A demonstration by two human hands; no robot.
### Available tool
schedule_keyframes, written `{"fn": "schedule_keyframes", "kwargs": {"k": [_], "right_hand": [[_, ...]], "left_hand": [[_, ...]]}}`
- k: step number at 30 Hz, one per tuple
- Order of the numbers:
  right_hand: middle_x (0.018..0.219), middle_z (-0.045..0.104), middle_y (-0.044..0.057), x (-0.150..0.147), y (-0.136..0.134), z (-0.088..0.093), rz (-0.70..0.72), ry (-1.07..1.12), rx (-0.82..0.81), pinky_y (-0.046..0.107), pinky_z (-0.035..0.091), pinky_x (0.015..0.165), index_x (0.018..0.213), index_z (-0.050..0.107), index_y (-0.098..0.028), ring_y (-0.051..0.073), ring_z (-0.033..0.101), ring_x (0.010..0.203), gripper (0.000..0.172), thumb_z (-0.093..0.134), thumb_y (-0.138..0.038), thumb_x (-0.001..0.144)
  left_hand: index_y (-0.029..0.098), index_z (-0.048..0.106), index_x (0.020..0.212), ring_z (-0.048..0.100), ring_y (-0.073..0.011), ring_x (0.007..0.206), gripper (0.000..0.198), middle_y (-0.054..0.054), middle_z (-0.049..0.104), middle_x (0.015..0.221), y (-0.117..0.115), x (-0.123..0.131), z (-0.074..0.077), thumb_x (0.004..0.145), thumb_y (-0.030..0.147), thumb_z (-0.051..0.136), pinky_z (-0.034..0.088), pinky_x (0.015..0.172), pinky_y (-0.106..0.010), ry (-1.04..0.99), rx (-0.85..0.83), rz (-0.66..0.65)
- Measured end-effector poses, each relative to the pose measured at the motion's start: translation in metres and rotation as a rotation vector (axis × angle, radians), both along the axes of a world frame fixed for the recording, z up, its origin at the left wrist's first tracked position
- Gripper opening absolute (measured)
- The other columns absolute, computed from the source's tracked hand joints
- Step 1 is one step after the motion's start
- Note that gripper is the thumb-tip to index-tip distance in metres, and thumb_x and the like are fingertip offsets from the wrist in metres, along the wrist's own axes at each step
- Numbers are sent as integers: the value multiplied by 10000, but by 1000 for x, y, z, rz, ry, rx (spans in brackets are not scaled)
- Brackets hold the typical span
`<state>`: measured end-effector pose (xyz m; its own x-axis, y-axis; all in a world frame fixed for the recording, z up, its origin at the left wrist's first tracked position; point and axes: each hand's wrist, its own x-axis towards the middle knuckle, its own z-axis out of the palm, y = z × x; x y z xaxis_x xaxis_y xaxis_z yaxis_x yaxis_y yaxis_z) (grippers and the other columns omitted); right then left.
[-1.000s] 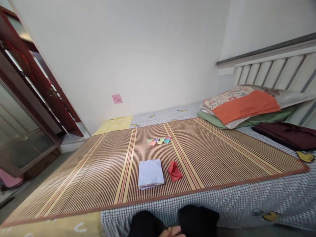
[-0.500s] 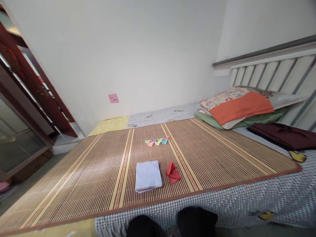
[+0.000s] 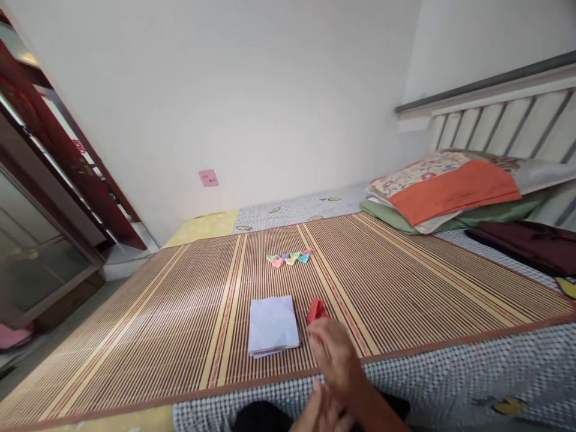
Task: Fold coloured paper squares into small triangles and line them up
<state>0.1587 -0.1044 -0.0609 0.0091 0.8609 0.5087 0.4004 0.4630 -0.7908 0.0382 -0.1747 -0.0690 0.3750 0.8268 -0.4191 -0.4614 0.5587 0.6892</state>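
My right hand (image 3: 335, 354) reaches over the mat's near edge, fingers loosely bent and a little apart, somewhat blurred. Its fingertips overlap the lower part of a folded red paper piece (image 3: 316, 309); whether they touch it I cannot make out. Low in the view, below the right hand, is my left hand (image 3: 321, 414), partly cut off, with fingers apart and nothing seen in it. Left of the red piece lies a stack of white paper sheets (image 3: 273, 324). Farther back, several small folded paper pieces in pastel colours (image 3: 290, 258) form a zigzag row.
A striped bamboo mat (image 3: 180, 312) covers the bed over a checked sheet (image 3: 450, 366). Pillows (image 3: 468, 186) and dark folded cloth (image 3: 522, 243) lie at the right by the white headboard (image 3: 495, 129). A wall (image 3: 292, 108) stands behind; a dark knee (image 3: 261, 414) shows in front.
Both my hands have come into view from below, the right one reaching up to the red folded paper. The view has shifted slightly.
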Motion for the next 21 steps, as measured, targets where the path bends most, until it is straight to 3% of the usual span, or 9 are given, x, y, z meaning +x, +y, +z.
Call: {"fn": "schedule_keyframes", "kwargs": {"k": [3,6,8,10,12,15,18,21], "right_hand": [[1100,686,169,33,59,-5,-192,-66,-144,513,519,934,1027,688,-153,301,651,1024,315,545,-426,964],[1004,692,106,46,98,-17,-191,-147,-330,442,556,832,973,677,-141,243,669,897,257,702,-390,909],[991,695,55,46,109,-27,-122,-175,-413,379,575,777,1018,673,-142,189,677,843,226,680,-359,954],[984,696,34,46,112,-33,-61,-160,-453,338,581,727,1054,667,-144,159,677,794,209,645,-341,989],[882,688,15,50,111,-30,-24,-106,-452,311,565,684,956,671,-136,147,660,726,190,661,-325,973],[686,631,-16,57,109,-8,13,25,-391,284,509,648,740,630,-155,158,631,666,208,670,-280,902],[722,643,-13,56,109,28,71,145,-301,269,472,617,807,647,-181,160,612,670,176,628,-336,888],[745,644,-11,42,114,60,136,222,-229,263,461,609,824,652,-197,155,591,671,200,635,-385,890]], "left_hand": [[169,792,1029,704,-340,1093,555,-192,772,1159,18,-18,11,702,617,812,509,856,-387,54,73,87],[154,796,917,736,-245,865,462,-154,810,961,43,-37,28,705,562,837,505,753,-314,164,167,302],[143,786,841,720,-211,739,456,-129,804,840,61,-47,39,636,537,886,486,668,-281,207,188,375],[134,782,869,712,-200,738,430,-122,796,843,80,-53,47,711,530,835,495,693,-289,256,268,423],[135,773,881,711,-203,752,389,-122,792,859,98,-55,52,772,508,790,495,690,-294,335,342,424],[141,767,898,714,-226,870,339,-131,791,932,126,-51,53,790,461,792,501,771,-317,364,392,419],[167,768,1010,680,-258,1078,359,-138,773,1086,152,-41,52,816,469,775,479,933,-362,356,439,411],[187,762,1122,658,-280,1152,401,-143,742,1217,171,-32,57,805,430,798,468,986,-389,306,497,347]]}}
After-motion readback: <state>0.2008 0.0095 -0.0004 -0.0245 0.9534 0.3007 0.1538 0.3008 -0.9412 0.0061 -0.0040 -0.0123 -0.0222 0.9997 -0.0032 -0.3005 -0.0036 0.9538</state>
